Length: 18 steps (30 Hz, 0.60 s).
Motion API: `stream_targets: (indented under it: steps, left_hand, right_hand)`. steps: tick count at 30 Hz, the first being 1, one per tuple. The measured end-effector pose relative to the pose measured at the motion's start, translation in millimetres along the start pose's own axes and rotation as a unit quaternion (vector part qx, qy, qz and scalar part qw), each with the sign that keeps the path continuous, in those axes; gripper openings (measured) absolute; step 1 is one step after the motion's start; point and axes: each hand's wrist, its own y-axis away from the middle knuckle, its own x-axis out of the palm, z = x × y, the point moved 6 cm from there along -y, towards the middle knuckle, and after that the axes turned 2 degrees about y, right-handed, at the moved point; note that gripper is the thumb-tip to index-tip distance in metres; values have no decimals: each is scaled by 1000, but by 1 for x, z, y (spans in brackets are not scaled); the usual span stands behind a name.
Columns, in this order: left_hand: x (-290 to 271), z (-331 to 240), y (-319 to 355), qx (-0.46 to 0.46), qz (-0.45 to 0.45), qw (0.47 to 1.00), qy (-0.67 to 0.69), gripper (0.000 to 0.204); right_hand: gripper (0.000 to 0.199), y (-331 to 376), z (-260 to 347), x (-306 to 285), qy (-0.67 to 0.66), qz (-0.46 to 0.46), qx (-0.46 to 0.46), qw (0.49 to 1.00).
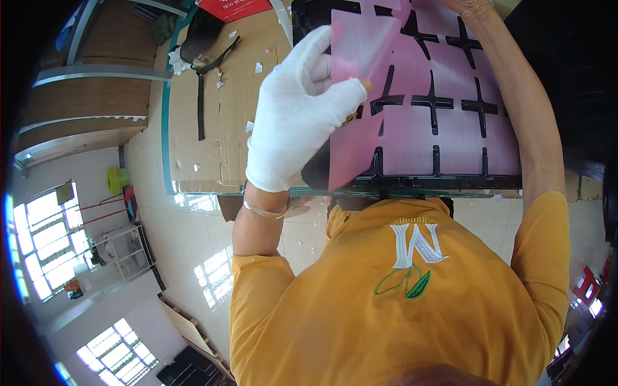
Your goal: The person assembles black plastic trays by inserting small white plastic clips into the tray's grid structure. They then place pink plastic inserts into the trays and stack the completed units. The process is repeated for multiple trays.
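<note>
My left hand (299, 96), in a white glove with the thumb's tip showing bare, is closed on the edge of a thin, see-through pink film sheet (364, 42). The held sheet stands tilted over the left side of a black tray (444, 167) with cross-shaped dividers. More pink film (450, 138) covers the tray's compartments, the black crosses showing between the pieces. At the far edge of the tray is my bare right hand (473, 8); its fingers are mostly cut off by the upper edge of the picture, so their grip is hidden.
Brown cardboard (241, 154) covers the table left of the tray, with white scraps and a black strap (201, 106) on it. A red box (235, 9) stands at the back. Metal-framed shelving (103, 74) is farther left. The table's front edge runs close to my body.
</note>
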Motion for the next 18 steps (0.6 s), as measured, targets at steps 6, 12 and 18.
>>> stream_targets:
  steps: [6,12,18]
  left_hand:
    - [-14,15,-2,18,-64,992,-112,61]
    - [-36,37,-4,-9,-111,961,-253,68]
    - [-45,35,2,73,-158,871,-460,56]
  right_hand:
    - [9,-2,-7,18,144,23,20,989]
    - [22,-20,-10,49,299,26,38,953]
    - [32,-40,-17,42,445,-37,-125,886]
